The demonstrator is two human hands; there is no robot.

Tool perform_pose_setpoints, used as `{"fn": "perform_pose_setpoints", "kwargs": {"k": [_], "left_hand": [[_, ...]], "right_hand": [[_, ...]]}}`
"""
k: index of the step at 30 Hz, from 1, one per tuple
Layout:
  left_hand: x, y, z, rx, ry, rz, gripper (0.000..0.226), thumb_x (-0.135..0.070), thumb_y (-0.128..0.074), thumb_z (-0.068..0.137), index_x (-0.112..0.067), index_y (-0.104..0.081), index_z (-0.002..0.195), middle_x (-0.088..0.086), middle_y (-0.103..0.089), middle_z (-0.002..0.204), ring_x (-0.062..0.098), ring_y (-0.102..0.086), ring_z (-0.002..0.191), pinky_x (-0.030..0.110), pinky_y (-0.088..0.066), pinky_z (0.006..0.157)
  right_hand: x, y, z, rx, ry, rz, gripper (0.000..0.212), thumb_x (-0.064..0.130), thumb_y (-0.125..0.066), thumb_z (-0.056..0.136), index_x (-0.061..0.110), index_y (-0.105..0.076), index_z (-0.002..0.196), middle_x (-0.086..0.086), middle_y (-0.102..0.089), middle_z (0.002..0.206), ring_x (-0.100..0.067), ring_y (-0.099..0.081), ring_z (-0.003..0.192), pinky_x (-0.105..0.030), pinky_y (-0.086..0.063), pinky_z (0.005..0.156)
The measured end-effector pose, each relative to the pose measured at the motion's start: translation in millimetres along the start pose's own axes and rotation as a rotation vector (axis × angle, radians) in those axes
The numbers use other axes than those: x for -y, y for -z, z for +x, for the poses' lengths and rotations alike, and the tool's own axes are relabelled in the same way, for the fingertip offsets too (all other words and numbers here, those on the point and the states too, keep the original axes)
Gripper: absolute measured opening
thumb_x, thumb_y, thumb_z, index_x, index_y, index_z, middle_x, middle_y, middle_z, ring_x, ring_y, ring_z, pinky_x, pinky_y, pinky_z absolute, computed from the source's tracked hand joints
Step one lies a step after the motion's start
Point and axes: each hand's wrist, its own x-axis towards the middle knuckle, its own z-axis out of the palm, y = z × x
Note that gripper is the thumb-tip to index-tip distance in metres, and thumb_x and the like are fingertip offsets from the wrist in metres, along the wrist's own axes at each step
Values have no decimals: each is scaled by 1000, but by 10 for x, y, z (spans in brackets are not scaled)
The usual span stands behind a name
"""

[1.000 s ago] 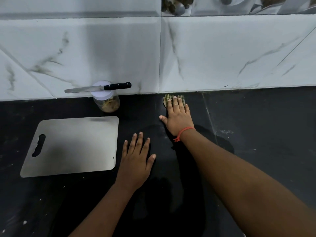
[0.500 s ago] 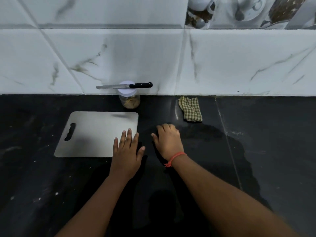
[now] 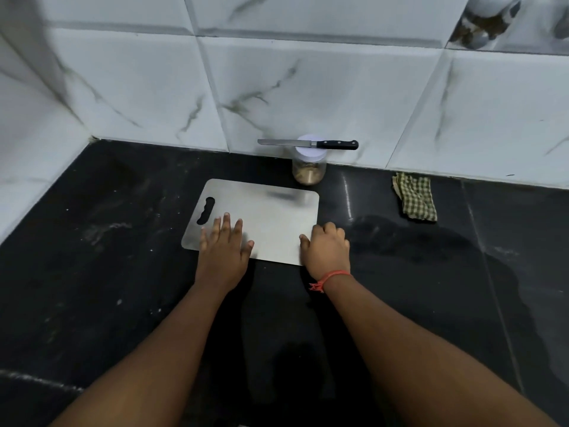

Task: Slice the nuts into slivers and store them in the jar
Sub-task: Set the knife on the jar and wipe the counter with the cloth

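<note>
A black stone counter [image 3: 92,241] with pale streaks and specks runs back to a wall [image 3: 308,87] of white, grey-veined marble tiles, which turns a corner at the left. A tile at top right carries a printed picture [image 3: 480,26].

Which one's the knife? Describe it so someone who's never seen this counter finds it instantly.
Start at the white marble-tiled wall behind the black counter. In front of it, just beyond the steel cutting board, stands a clear jar with a white lid. The knife lies flat across that lid, the only black-handled thing here, blade pointing left.
</note>
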Motion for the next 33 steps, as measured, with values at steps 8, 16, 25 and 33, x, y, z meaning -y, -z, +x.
{"fn": "perform_pose_setpoints", "kwargs": {"k": [8, 16, 25, 33], "left_hand": [[532, 94, 207, 9, 228, -254, 63, -44, -35, 106, -10, -23, 158, 17, -12, 167, 32, -8, 155, 52, -9, 124], [713, 324, 444, 24, 453, -578, 55, -36, -48, 102, -11, -41, 150, 17, -48, 147, 40, -38, 136, 48, -33, 112], [939, 439, 624, 100, 605, -942, 58, -18, -56, 98, -10, -39, 152, 10, -43, 154, 29, -43, 139, 35, -36, 108], [772, 426, 444, 110, 588, -836, 57, -26, -55, 98, -12, -41, 152, 12, -43, 154, 31, -42, 139, 43, -35, 114]], "right_hand": [[217, 41, 30, 34, -253, 176, 38, 34, -52, 95, 6, -53, 121, -14, -51, 125, -33, -46, 116, -44, -42, 95], [330, 40, 291, 92, -589, 584, 28, 17, -53, 85, 0, -59, 106, -19, -63, 109, -37, -59, 101, -32, -44, 78], [262, 143, 297, 194, -675, 930, 30, 2, -43, 97, 16, -43, 70, -5, -47, 75, -14, -48, 65, -12, -44, 50], [173, 137, 59, -52, -705, 1127, 18, 1, -42, 88, 11, -58, 87, -5, -62, 82, -18, -59, 71, -24, -48, 56]]}}
